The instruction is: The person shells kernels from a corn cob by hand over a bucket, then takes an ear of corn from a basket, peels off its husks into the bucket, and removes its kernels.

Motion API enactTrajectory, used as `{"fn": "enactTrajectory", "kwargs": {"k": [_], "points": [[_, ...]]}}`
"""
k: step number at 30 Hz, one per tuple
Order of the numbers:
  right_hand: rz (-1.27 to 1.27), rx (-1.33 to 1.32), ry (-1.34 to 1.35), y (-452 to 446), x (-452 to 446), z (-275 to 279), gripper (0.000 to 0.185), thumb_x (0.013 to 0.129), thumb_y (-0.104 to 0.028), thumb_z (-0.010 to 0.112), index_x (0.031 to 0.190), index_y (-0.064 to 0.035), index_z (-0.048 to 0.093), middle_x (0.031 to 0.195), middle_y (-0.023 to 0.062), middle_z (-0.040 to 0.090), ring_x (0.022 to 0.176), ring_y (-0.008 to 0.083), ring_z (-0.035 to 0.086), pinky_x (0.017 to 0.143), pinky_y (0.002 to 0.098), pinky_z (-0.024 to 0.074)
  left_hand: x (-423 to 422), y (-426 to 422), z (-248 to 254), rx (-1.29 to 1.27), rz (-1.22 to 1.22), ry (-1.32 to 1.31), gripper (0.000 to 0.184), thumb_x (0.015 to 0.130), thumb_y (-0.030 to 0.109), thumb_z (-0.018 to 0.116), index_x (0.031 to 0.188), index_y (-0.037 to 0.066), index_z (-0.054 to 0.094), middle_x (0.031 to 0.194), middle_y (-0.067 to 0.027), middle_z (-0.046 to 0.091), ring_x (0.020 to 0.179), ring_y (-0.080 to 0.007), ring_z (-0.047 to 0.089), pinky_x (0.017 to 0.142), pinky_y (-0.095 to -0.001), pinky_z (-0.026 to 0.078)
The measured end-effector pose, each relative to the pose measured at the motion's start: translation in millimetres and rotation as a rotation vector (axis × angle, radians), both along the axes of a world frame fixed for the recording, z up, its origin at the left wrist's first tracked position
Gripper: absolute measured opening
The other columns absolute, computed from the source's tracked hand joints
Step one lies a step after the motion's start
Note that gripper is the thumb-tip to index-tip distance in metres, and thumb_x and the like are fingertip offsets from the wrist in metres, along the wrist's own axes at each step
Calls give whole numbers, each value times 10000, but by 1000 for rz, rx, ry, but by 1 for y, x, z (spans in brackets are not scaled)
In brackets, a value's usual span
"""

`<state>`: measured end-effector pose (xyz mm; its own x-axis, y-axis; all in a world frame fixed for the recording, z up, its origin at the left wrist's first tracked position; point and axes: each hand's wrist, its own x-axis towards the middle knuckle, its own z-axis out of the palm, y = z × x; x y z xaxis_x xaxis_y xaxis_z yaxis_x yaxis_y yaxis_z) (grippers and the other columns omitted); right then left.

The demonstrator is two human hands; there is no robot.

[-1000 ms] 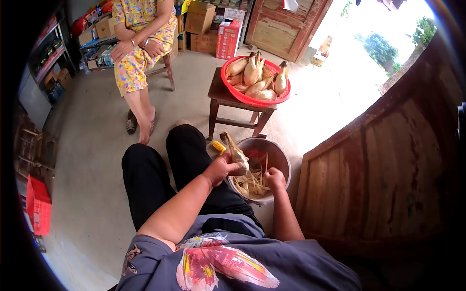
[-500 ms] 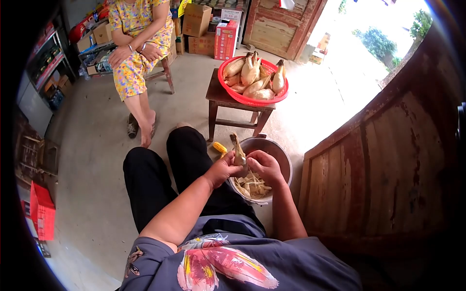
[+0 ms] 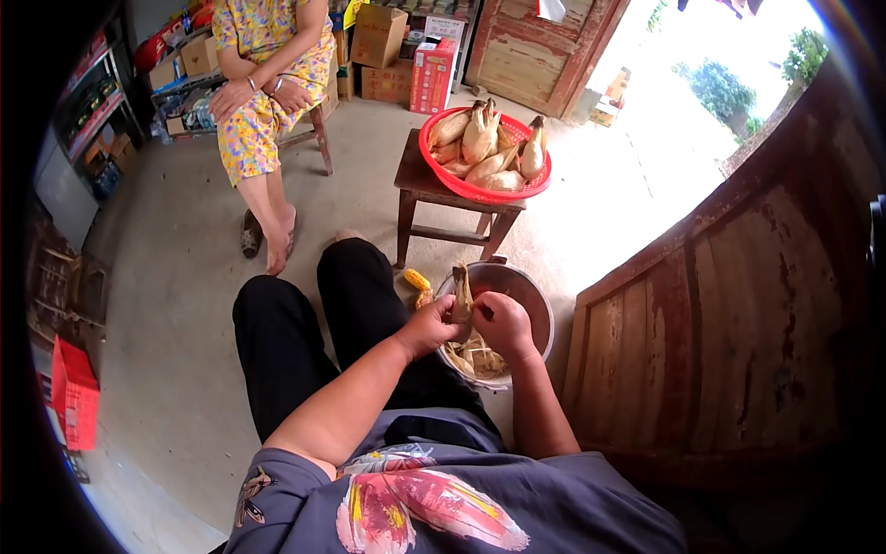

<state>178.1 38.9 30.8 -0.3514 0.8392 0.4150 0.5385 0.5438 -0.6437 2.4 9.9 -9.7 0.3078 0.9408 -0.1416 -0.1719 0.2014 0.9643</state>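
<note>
My left hand [image 3: 432, 328] is wrapped round an ear of corn in dry husk [image 3: 462, 294], held upright with its dark tip up. Close against the ear's right side, my right hand [image 3: 503, 323] is closed on the husk, its fingertips mostly hidden. Below both hands stands a metal pot [image 3: 544, 319] with stripped corn husks [image 3: 478, 358] inside. Just left of the pot lies husked yellow corn [image 3: 417, 280] on the floor.
Beyond the pot, a wooden stool [image 3: 413, 175] bears a red basket [image 3: 480, 194] of unhusked corn ears [image 3: 498, 166]. Another person [image 3: 268, 92] sits at upper left with crossed arms. A wooden door [image 3: 701, 342] stands close on my right. Cardboard boxes [image 3: 378, 37] stand at the back.
The ear of corn has shifted slightly right and stands straighter. My right hand has turned into a tighter fist beside it. The whole view has moved a little.
</note>
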Motion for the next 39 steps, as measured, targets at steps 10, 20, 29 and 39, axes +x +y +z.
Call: {"fn": "enactTrajectory", "kwargs": {"k": [10, 20, 29, 39], "points": [[-153, -479, 487, 10, -2, -50, 77, 802, -28, 567, 726, -31, 580, 664, -12, 561, 603, 62, 518, 547, 222, 433, 5, -2, 2, 202, 40, 156, 328, 820, 36, 675, 1123, 64, 552, 935, -10, 615, 834, -109, 590, 746, -258, 492], [-564, -480, -247, -4, 59, -148, 184, 772, -259, 641, 802, -83, 680, 772, 151, 666, 720, 304, 656, 659, 399, 513, -8, -3, 21, -109, 135, -231, 358, 896, 8, 587, 1238, 66, 498, 1127, -66, 585, 1024, -190, 600, 880, -338, 521], [-295, -484, 137, 5, 64, -118, 186, 868, -204, 656, 989, -63, 670, 839, 48, 680, 776, 137, 640, 701, 293, 507, -13, 0, 16, -250, 27, -359, 453, 855, -75, 500, 1280, 80, 467, 1222, -144, 577, 1076, -286, 611, 927, -432, 511], [160, -538, 304, -2, -1, -7, 298, 866, -206, 711, 1062, 3, 629, 924, 53, 662, 840, 101, 608, 760, 250, 502, -15, 3, 15, -278, 80, -401, 386, 899, -4, 548, 1274, 50, 474, 1150, -79, 575, 1041, -216, 608, 926, -349, 500]]}}
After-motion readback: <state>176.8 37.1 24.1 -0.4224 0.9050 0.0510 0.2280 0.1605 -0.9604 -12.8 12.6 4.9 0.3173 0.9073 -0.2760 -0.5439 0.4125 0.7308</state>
